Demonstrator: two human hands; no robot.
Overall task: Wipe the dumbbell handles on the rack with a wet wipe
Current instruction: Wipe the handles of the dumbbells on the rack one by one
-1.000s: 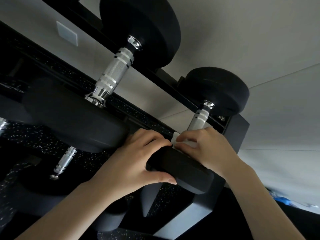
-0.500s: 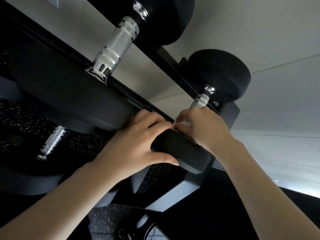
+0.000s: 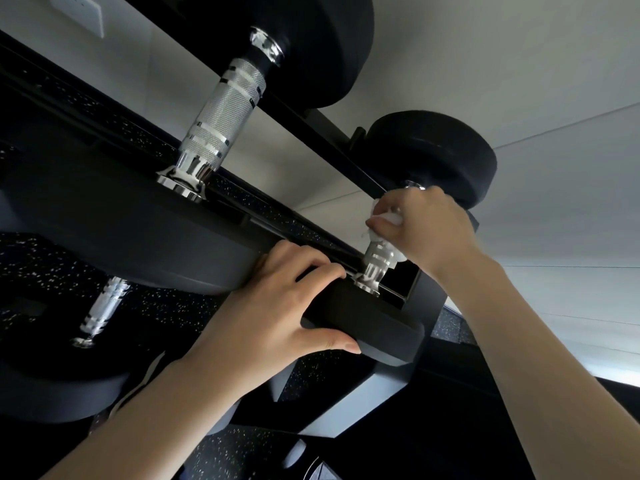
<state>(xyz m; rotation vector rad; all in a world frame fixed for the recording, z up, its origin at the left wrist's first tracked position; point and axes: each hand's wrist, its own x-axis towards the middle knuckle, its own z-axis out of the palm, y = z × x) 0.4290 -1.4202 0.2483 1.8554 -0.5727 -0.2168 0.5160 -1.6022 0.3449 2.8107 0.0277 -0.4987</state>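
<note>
Black steel makes up the rack (image 3: 329,142), whose two rails run from near left to far right with dumbbells laid across them. On it sits a large dumbbell (image 3: 121,230) with a knurled chrome handle (image 3: 221,116). To its right, at the end of the rack, is the small dumbbell (image 3: 440,157) now being worked on. A lower tier at near left shows another chrome handle (image 3: 104,306).

The small dumbbell looks dense and heavy for its size, rigid, with matt rubbery heads that should grip well. Its short handle (image 3: 377,258) is hard, polished metal with a rough knurled band, likely to snag a thin cloth. It is best steadied by a head, leaving the handle free.

The left hand (image 3: 273,313) does just that: fingers curled over the top of the near head, thumb pressed along its underside, forearm rising from the near left. The right hand (image 3: 426,223) reaches in from the right with the wrist bent, its fingers pinching the wet wipe (image 3: 389,216) against the far end of the handle, just beside the far head. The wipe is white, soft and limp, bunched under the fingertips, so only part of it shows.
</note>
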